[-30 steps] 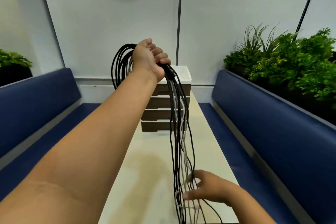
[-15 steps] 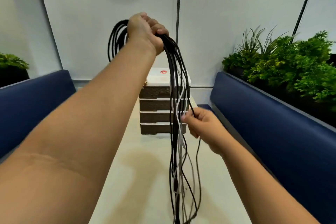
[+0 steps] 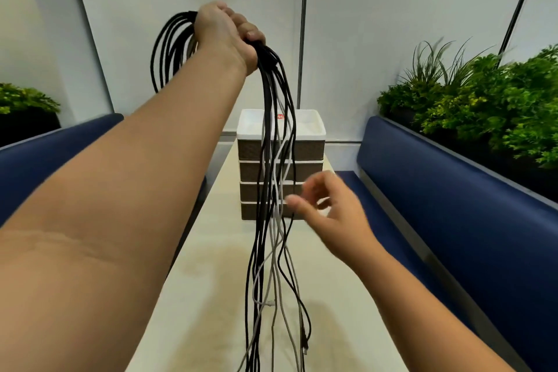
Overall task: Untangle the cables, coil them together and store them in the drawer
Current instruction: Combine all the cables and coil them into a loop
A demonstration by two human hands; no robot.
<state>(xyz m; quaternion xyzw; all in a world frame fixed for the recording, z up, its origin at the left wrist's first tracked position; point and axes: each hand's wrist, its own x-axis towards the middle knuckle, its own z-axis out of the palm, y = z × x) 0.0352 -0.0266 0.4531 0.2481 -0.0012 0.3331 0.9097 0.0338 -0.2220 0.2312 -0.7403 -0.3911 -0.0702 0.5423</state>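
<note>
My left hand point(image 3: 226, 33) is raised high and grips a bundle of black and grey cables point(image 3: 271, 190). Black loops hang behind the hand on its left, and the long strands drop down in front of me to the table. My right hand point(image 3: 329, 208) is blurred, just right of the hanging strands, with fingers loosely curled and nothing held between them. Behind the cables stands a small drawer unit point(image 3: 308, 154) with brown fronts and a white top; its drawers are closed.
The narrow cream table point(image 3: 205, 281) runs away from me between two blue benches point(image 3: 453, 205). Green plants point(image 3: 483, 100) line the ledge on the right, with another plant at far left. A white wall lies behind.
My left hand has lifted the bundle higher. My right hand rose from the low strands, pinched a cable at mid height, then let go and now hovers beside the strands.
</note>
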